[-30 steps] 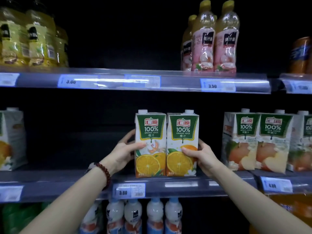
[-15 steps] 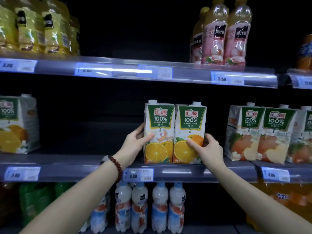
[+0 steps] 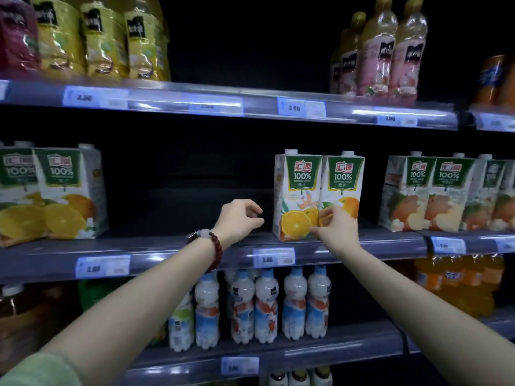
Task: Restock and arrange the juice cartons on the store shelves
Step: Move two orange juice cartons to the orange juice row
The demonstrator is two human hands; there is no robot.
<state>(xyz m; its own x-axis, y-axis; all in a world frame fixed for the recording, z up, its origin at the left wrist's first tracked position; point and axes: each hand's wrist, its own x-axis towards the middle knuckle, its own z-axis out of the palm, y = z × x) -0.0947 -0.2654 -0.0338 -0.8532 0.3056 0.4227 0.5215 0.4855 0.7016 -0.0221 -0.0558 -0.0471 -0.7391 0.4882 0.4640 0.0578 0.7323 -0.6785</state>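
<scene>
Two orange juice cartons (image 3: 319,195) stand together at the middle shelf (image 3: 172,256) edge. The right hand (image 3: 335,224) touches their fronts, grip unclear; the left hand (image 3: 241,218), loosely curled and empty, hovers beside them. Squaring looks nearly done; next, fill the gap leftward.

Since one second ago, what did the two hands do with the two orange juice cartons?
The left hand let go of the left orange carton and drew back to the left; it now hovers loosely curled and holds nothing. The right hand slid from the right carton's side to the front, fingertips on the lower faces. Both cartons stayed upright, side by side on the shelf.
</scene>
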